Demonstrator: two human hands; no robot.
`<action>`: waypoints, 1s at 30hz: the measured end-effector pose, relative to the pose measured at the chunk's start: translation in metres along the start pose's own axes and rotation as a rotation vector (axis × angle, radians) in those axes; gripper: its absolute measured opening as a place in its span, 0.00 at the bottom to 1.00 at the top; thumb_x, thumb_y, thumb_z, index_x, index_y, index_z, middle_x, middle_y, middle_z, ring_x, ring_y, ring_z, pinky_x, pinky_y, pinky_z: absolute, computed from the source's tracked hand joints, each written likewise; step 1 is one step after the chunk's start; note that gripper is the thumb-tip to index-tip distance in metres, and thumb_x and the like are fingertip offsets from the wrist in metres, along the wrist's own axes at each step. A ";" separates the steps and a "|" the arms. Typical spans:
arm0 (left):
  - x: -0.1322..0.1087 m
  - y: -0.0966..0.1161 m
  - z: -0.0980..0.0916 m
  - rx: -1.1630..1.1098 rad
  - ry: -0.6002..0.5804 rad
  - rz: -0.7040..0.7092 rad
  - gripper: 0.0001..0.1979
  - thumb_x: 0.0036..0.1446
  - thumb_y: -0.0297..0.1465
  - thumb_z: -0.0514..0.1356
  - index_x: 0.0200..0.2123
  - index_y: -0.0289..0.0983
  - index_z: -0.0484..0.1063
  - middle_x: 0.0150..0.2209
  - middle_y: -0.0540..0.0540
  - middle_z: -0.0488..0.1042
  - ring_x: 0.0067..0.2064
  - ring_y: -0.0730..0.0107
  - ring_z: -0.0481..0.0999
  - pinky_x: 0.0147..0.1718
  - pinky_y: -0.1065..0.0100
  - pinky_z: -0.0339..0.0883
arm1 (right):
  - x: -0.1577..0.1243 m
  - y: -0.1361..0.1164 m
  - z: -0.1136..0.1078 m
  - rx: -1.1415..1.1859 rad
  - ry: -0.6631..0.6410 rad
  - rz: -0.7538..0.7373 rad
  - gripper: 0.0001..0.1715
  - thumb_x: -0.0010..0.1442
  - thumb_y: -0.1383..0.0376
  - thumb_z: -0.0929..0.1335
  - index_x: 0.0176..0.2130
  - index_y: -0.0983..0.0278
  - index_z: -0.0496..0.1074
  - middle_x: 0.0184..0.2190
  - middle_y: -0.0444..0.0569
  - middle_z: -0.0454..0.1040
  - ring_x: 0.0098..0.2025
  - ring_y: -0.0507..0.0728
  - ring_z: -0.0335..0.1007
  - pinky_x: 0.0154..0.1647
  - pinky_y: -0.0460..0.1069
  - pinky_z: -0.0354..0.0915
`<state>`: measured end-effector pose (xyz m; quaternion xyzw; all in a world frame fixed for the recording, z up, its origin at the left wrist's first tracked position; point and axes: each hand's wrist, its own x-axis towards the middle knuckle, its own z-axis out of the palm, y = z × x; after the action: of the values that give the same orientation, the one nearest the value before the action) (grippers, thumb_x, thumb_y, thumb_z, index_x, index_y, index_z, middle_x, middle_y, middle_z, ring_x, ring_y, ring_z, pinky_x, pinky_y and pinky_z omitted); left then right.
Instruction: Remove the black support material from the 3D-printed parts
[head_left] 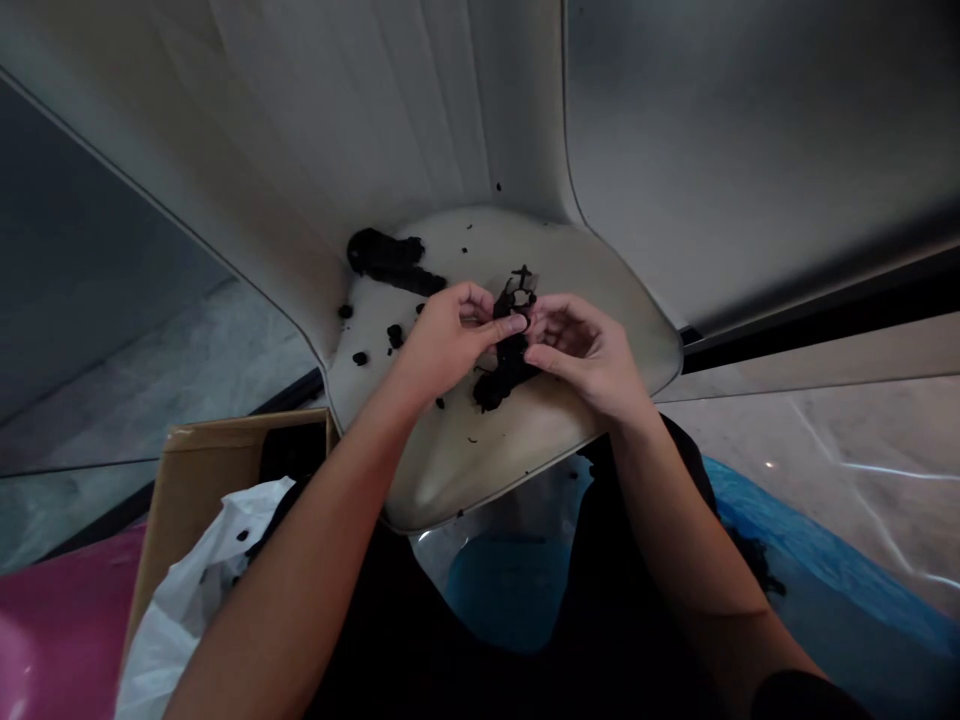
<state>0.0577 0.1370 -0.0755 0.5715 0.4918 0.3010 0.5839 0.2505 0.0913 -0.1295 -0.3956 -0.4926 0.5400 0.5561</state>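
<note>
Over the pale seat (450, 470), my left hand (457, 335) pinches a small black piece (520, 297) with a ring-like opening between thumb and fingers. My right hand (581, 350) touches the same piece from the right, its fingers curled around its edge. Just below my fingertips lies a dark clump (499, 385) on the seat. Farther back on the left rests a bundle of long black pieces (390, 262). Several small black bits, one of them a round lump (360, 358), are scattered at the seat's left side.
An open cardboard box (195, 470) with a white plastic bag (187, 610) stands at the lower left, beside a pink surface (67, 620). Blue plastic sheeting (825, 560) lies at the lower right. The pale backrest (390, 100) rises behind the seat.
</note>
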 end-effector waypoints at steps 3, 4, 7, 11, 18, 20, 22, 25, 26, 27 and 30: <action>0.000 -0.003 0.005 -0.076 0.071 0.006 0.16 0.58 0.35 0.77 0.37 0.38 0.72 0.34 0.50 0.78 0.39 0.68 0.78 0.41 0.66 0.73 | 0.001 0.000 0.003 -0.019 0.049 0.017 0.30 0.45 0.51 0.90 0.42 0.57 0.84 0.37 0.43 0.82 0.40 0.54 0.78 0.45 0.50 0.78; -0.001 -0.004 0.007 -0.100 0.094 -0.006 0.18 0.57 0.36 0.78 0.39 0.38 0.73 0.35 0.50 0.78 0.40 0.67 0.79 0.42 0.66 0.74 | 0.002 0.001 0.003 -0.033 0.066 0.005 0.28 0.46 0.51 0.89 0.41 0.57 0.84 0.36 0.43 0.82 0.39 0.54 0.78 0.45 0.50 0.78; -0.005 -0.003 0.009 -0.152 0.073 -0.059 0.23 0.55 0.42 0.80 0.45 0.38 0.77 0.43 0.45 0.82 0.48 0.63 0.81 0.48 0.64 0.74 | 0.003 0.003 0.002 -0.061 0.139 -0.049 0.23 0.50 0.50 0.88 0.38 0.58 0.84 0.34 0.42 0.82 0.37 0.53 0.77 0.42 0.48 0.77; -0.009 0.001 0.013 -0.141 -0.071 -0.049 0.18 0.55 0.43 0.79 0.39 0.38 0.80 0.43 0.45 0.84 0.49 0.61 0.80 0.50 0.63 0.72 | 0.003 0.003 -0.001 -0.072 0.202 -0.068 0.27 0.49 0.46 0.87 0.39 0.57 0.82 0.35 0.43 0.81 0.36 0.54 0.77 0.42 0.51 0.78; -0.006 -0.001 0.014 -0.081 0.027 0.028 0.19 0.49 0.40 0.81 0.26 0.39 0.75 0.32 0.50 0.79 0.38 0.67 0.76 0.40 0.65 0.70 | 0.003 0.004 -0.007 0.013 0.067 -0.008 0.32 0.45 0.44 0.88 0.42 0.54 0.81 0.42 0.45 0.83 0.44 0.58 0.80 0.50 0.54 0.79; -0.005 -0.003 0.012 -0.075 -0.001 0.024 0.20 0.46 0.41 0.82 0.26 0.39 0.75 0.32 0.50 0.80 0.38 0.67 0.76 0.40 0.65 0.71 | 0.003 0.004 -0.008 0.001 0.060 -0.015 0.32 0.47 0.41 0.87 0.41 0.55 0.81 0.40 0.45 0.82 0.43 0.58 0.79 0.49 0.55 0.78; -0.004 -0.004 0.011 -0.054 -0.014 0.018 0.21 0.45 0.42 0.82 0.26 0.39 0.75 0.31 0.50 0.79 0.37 0.67 0.75 0.39 0.65 0.70 | 0.004 0.005 -0.006 -0.034 0.070 -0.052 0.31 0.47 0.39 0.86 0.38 0.55 0.82 0.37 0.45 0.80 0.40 0.57 0.76 0.46 0.55 0.76; -0.003 -0.005 0.010 -0.030 -0.002 0.022 0.20 0.47 0.42 0.80 0.26 0.39 0.74 0.30 0.50 0.78 0.36 0.68 0.73 0.37 0.65 0.67 | 0.005 0.007 -0.001 -0.062 0.115 -0.117 0.29 0.46 0.40 0.86 0.34 0.56 0.81 0.34 0.44 0.78 0.37 0.56 0.73 0.43 0.54 0.73; -0.002 -0.005 0.011 -0.017 0.014 0.040 0.19 0.48 0.40 0.79 0.26 0.40 0.73 0.30 0.50 0.78 0.36 0.68 0.73 0.38 0.65 0.67 | 0.005 0.008 0.002 -0.049 0.134 -0.122 0.30 0.45 0.41 0.87 0.32 0.57 0.79 0.34 0.44 0.77 0.37 0.56 0.72 0.42 0.54 0.73; -0.002 -0.005 0.012 0.008 0.031 0.066 0.17 0.51 0.38 0.78 0.27 0.40 0.73 0.30 0.51 0.77 0.36 0.68 0.73 0.38 0.65 0.67 | 0.005 0.009 0.005 -0.031 0.155 -0.115 0.32 0.43 0.41 0.88 0.31 0.57 0.77 0.33 0.43 0.76 0.36 0.55 0.71 0.42 0.53 0.72; -0.002 -0.006 0.016 0.126 0.078 0.178 0.11 0.60 0.30 0.71 0.30 0.40 0.72 0.30 0.52 0.75 0.36 0.68 0.73 0.39 0.64 0.67 | 0.003 0.011 0.014 -0.019 0.253 -0.067 0.37 0.41 0.39 0.87 0.30 0.58 0.71 0.29 0.41 0.69 0.33 0.53 0.66 0.37 0.51 0.69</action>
<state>0.0709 0.1282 -0.0829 0.6363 0.4793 0.3422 0.4983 0.2343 0.0946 -0.1371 -0.4492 -0.4363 0.4624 0.6278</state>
